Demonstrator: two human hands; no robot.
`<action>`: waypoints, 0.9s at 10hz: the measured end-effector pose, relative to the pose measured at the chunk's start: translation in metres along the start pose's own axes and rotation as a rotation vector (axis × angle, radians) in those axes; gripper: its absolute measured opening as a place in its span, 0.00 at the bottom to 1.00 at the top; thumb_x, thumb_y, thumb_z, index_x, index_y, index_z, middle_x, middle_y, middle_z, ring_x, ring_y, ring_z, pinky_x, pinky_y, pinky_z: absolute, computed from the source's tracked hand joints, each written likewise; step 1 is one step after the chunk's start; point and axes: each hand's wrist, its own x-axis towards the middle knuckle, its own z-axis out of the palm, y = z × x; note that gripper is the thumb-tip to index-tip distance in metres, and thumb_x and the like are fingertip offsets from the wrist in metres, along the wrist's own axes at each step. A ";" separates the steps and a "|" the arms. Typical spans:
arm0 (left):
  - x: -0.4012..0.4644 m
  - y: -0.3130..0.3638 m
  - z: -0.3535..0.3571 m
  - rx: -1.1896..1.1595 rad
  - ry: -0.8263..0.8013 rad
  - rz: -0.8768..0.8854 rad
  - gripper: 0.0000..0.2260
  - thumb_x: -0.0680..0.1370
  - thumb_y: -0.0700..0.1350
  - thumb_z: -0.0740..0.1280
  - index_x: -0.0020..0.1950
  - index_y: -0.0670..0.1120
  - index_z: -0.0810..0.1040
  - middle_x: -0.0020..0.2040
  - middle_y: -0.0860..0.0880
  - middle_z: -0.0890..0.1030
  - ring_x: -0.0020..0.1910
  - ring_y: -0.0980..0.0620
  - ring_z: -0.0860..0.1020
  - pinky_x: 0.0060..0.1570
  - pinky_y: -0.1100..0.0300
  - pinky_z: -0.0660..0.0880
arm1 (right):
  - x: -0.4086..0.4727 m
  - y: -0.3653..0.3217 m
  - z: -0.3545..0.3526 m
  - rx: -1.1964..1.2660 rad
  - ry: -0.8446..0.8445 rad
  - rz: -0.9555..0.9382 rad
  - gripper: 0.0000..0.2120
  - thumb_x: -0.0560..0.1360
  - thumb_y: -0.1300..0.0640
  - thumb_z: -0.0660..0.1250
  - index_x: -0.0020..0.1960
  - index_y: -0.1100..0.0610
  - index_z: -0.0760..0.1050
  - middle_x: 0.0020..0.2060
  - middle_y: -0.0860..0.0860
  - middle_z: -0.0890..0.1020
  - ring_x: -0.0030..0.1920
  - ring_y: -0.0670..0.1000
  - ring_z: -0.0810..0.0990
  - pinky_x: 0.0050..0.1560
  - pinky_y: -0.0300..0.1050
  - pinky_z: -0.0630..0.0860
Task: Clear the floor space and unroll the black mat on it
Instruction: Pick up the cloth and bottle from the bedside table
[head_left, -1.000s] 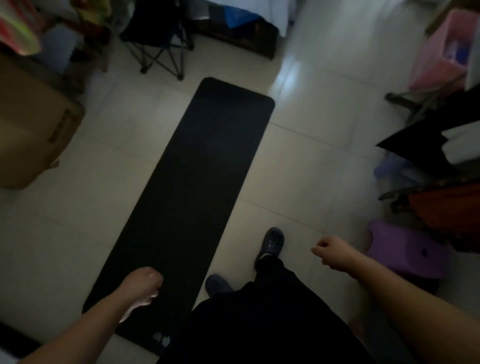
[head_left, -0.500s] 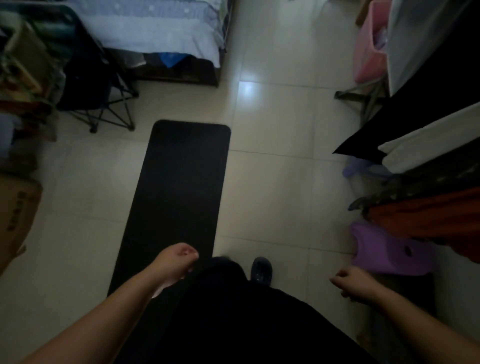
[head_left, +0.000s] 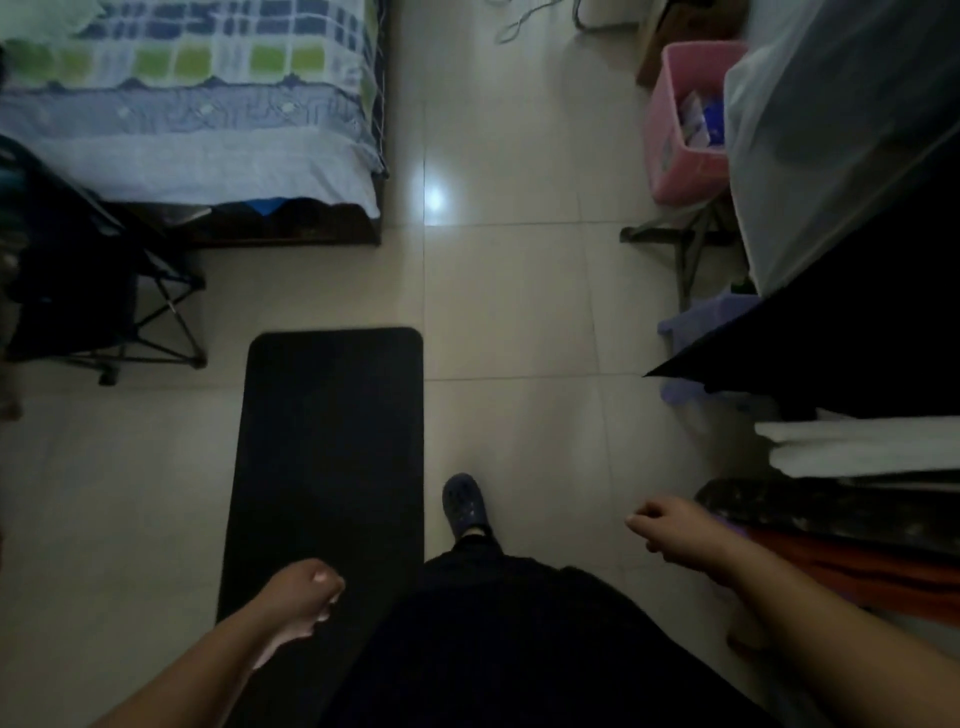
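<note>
The black mat (head_left: 332, 441) lies flat and unrolled on the pale tiled floor (head_left: 519, 312), its far rounded end pointing toward the bed. My left hand (head_left: 301, 597) hangs above the mat's near part, fingers curled into a loose fist with nothing in it. My right hand (head_left: 670, 525) is out to the right over bare tiles, also curled shut and holding nothing. My dark shoe (head_left: 464, 503) stands on the tiles just right of the mat's edge.
A bed with a checked cover (head_left: 197, 119) fills the far left. A black folding chair (head_left: 98, 291) stands left of the mat's far end. At right are a pink bin (head_left: 670, 135), a purple stool (head_left: 696, 322) and stacked clothes (head_left: 862, 509).
The view has lifted and swung, so the mat now runs straight ahead and the bed shows. Both hands stay curled and hold nothing; I have stepped along the mat's right side.
</note>
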 end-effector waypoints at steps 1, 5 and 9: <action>0.019 0.083 -0.056 0.044 0.088 0.090 0.06 0.79 0.43 0.62 0.49 0.43 0.76 0.45 0.41 0.79 0.38 0.47 0.75 0.34 0.58 0.72 | 0.018 -0.024 -0.025 0.068 0.059 0.034 0.09 0.76 0.50 0.67 0.44 0.55 0.79 0.41 0.54 0.84 0.43 0.55 0.83 0.42 0.49 0.79; 0.052 0.355 -0.104 -0.104 0.130 0.329 0.08 0.78 0.48 0.66 0.56 0.49 0.76 0.49 0.45 0.81 0.48 0.47 0.81 0.38 0.57 0.78 | 0.102 -0.049 -0.127 -0.013 0.015 0.257 0.13 0.77 0.50 0.66 0.35 0.50 0.72 0.34 0.49 0.76 0.39 0.51 0.75 0.40 0.41 0.71; 0.065 0.511 -0.122 0.050 0.156 0.336 0.04 0.76 0.49 0.67 0.50 0.51 0.79 0.45 0.50 0.82 0.43 0.51 0.81 0.36 0.60 0.75 | 0.239 -0.213 -0.329 0.114 0.004 0.071 0.09 0.75 0.54 0.67 0.40 0.59 0.75 0.36 0.58 0.78 0.38 0.56 0.77 0.37 0.47 0.73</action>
